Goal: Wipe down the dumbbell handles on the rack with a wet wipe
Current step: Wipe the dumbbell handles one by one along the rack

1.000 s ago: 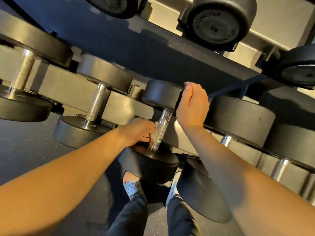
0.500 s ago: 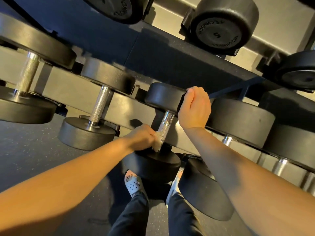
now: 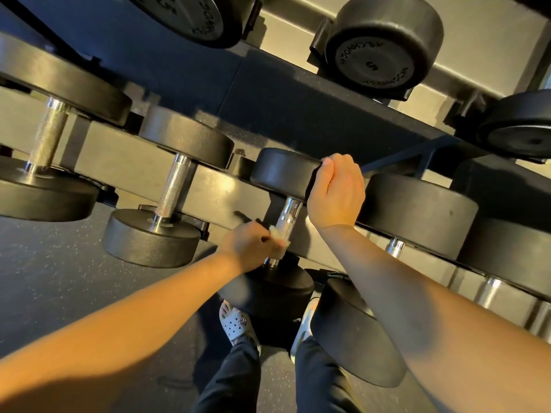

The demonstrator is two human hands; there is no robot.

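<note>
A black dumbbell with a knurled chrome handle (image 3: 286,217) lies on the rack's lower rail (image 3: 214,189), in the middle of the view. My left hand (image 3: 249,245) pinches a crumpled white wet wipe (image 3: 278,239) against the lower part of that handle. My right hand (image 3: 335,192) grips the rim of the same dumbbell's far head (image 3: 283,169), fingers curled over its edge. The near head (image 3: 277,289) sits just below my left hand.
More black dumbbells line the rail: one with a bare chrome handle (image 3: 173,189) to the left, a larger one (image 3: 49,138) further left, big ones (image 3: 417,210) to the right. An upper shelf holds a dumbbell marked 5 (image 3: 378,46). My legs and white clogs (image 3: 237,323) stand on the dark speckled floor.
My left hand has slid the wipe down the handle toward the near head. My right hand keeps its grip on the far head. The view has shifted slightly.
</note>
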